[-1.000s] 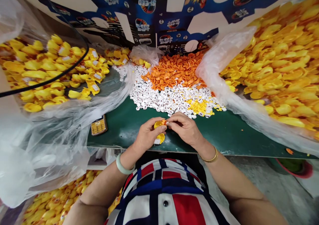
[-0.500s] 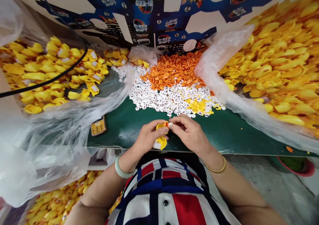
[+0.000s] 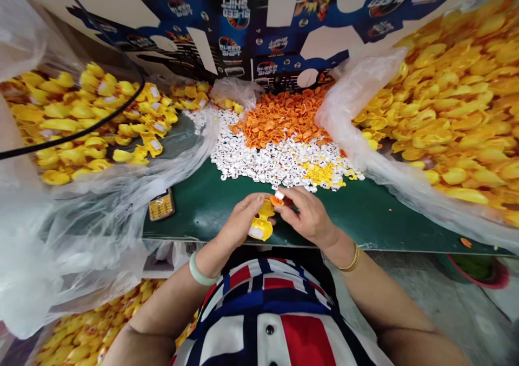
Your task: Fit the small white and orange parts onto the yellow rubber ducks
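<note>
Over the front edge of the green table, my left hand (image 3: 242, 218) grips a hollow yellow plastic duck shell (image 3: 265, 226) with a white patch on its lower part. My right hand (image 3: 306, 215) is closed, thumb and fingers pinching a small orange duck beak (image 3: 277, 200) with a white piece (image 3: 279, 194) at its top. The beak is close by the shell's upper end; whether they touch I cannot tell. Just beyond my hands lie a heap of white eye pieces (image 3: 255, 163) with dark dots and a pile of orange beaks (image 3: 279, 114).
Small yellow pieces (image 3: 324, 174) lie among the white ones. Yellow shells (image 3: 454, 112) are heaped at right, more (image 3: 77, 112) at left, bordered by clear plastic sheeting (image 3: 357, 133). A phone (image 3: 161, 205) rests at the table's left. Printed cardboard (image 3: 235, 25) stands behind; a black cable (image 3: 93, 125) crosses the left.
The orange beak has come away from under my left thumb and is now in my right fingers. My left hand has turned the yellow shell slightly, showing more of its inside.
</note>
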Demonstrator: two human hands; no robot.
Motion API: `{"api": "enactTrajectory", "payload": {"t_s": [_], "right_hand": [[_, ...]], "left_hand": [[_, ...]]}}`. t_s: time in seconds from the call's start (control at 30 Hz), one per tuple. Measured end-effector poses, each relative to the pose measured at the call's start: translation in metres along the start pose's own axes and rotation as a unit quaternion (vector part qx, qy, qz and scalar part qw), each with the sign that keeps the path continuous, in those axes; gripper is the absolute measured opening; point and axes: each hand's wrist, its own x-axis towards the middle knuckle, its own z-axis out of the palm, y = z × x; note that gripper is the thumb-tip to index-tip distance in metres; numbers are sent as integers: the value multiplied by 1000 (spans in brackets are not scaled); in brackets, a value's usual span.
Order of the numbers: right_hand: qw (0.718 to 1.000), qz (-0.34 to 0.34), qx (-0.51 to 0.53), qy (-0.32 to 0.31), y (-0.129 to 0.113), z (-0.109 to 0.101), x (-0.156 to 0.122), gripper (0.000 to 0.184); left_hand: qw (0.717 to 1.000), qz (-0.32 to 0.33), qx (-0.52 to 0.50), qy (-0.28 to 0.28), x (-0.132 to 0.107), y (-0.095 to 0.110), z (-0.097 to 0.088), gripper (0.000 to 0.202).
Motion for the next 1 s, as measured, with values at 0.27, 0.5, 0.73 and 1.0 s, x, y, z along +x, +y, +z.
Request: {"api": "enactTrajectory", "payload": {"t_s": [0.27,0.5,0.73,1.0], "right_hand": [[986,-66,-90,-122,-2,-12,7,26],[978,-54,-122,-159,-7,-5,6,33],[982,-105,-115,-107,2,1,-4,40],[989,-96,-42,-105,4,7,-9,45]], "left_hand": [[994,87,64,18,9,5,-6,47],[995,91,30,26,5,0,4,44],[998,20,21,-47,-3,3,-9,44],[999,-34,-22,-24,-4,6,1,38]]}}
